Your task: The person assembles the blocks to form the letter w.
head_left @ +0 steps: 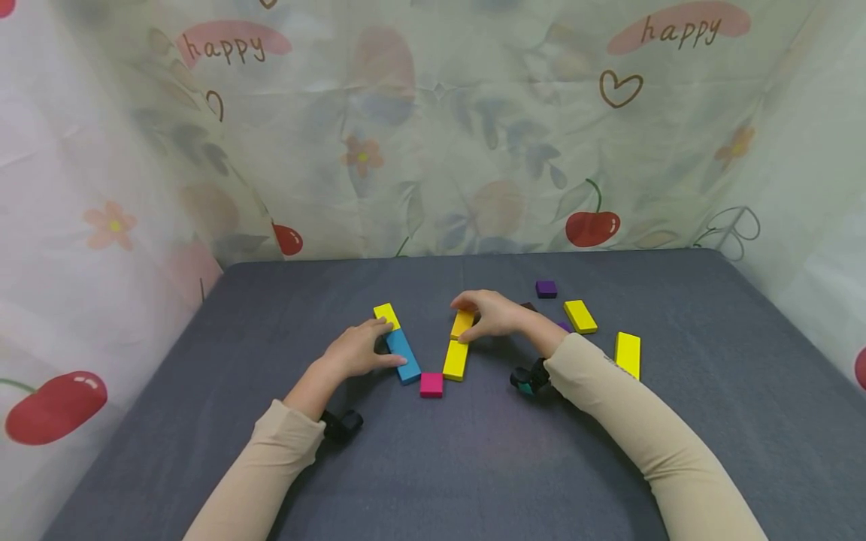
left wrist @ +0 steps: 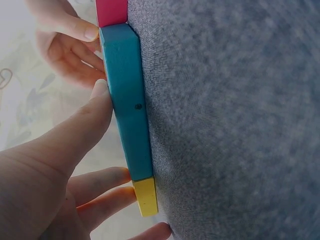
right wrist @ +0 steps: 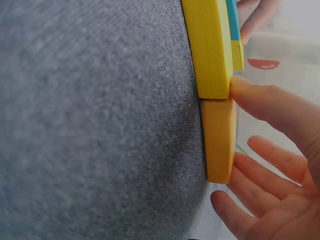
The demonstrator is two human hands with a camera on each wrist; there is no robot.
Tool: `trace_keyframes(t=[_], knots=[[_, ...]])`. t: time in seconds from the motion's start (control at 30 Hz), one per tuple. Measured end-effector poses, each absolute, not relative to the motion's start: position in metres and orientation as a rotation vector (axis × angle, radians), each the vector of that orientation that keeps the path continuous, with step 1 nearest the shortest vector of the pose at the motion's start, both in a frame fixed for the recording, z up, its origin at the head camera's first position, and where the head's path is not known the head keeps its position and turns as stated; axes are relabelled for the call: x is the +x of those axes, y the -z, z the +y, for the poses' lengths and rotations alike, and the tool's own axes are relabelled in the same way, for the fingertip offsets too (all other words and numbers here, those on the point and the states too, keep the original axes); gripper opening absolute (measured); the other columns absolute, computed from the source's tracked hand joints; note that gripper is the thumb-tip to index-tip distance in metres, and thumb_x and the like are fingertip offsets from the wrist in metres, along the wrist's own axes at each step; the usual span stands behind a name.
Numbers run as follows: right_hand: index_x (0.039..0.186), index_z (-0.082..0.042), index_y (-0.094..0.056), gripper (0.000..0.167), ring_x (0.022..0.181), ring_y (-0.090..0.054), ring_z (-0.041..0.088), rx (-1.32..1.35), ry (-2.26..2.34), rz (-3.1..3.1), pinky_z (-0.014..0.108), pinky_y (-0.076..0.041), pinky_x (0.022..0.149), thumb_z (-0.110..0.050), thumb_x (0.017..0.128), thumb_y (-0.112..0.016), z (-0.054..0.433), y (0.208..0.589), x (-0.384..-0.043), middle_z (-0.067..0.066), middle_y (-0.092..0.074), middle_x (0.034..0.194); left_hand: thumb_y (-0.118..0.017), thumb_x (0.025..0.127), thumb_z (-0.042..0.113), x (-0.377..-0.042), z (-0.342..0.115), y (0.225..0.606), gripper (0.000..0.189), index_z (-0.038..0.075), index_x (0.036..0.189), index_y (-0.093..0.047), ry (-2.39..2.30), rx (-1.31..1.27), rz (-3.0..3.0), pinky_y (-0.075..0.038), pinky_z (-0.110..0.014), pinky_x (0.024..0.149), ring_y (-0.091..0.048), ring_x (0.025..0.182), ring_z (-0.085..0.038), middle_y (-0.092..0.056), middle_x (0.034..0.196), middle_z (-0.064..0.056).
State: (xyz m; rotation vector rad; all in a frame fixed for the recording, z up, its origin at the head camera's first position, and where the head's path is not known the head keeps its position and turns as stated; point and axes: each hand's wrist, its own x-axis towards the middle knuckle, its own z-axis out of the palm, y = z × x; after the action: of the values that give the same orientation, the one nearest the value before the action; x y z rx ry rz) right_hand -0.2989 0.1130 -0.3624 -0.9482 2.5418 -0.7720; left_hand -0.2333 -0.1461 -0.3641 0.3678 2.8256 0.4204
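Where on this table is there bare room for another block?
The dark cloth is bare in front of the pink block, between left sleeve and right sleeve. There's also room left of the left hand and right of the rightmost yellow block. It's crowded at the V of blocks between left hand and right hand, and beside the right sleeve, among loose blocks.

dark grey cloth-covered table (head_left: 433, 473); behind it, pale curtain (head_left: 304, 143) printed with cherries (head_left: 592, 228), orange flowers (head_left: 362, 156)
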Motion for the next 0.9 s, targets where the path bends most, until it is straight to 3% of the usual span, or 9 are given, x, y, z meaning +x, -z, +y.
trace_keyframes(t=[0.9], knots=[[0.128,0.003,-0.050,0.052,0.119,-0.052,0.033,-0.878,0.867,2.577,0.045,-0.044,0.101,-0.018,0.084,-0.068,0.1198,0.3645,-0.2937,0.019,-0.055,0.128,-0.065,0.084,0.045,-0.2333,-0.1461,0.3635,0.075,0.005,0.142,-0.039,-0.431,0.367,2.819,-0.035,-0.053,0.107,-0.035,0.135,-0.039,-0.034,0.149,-0.019]])
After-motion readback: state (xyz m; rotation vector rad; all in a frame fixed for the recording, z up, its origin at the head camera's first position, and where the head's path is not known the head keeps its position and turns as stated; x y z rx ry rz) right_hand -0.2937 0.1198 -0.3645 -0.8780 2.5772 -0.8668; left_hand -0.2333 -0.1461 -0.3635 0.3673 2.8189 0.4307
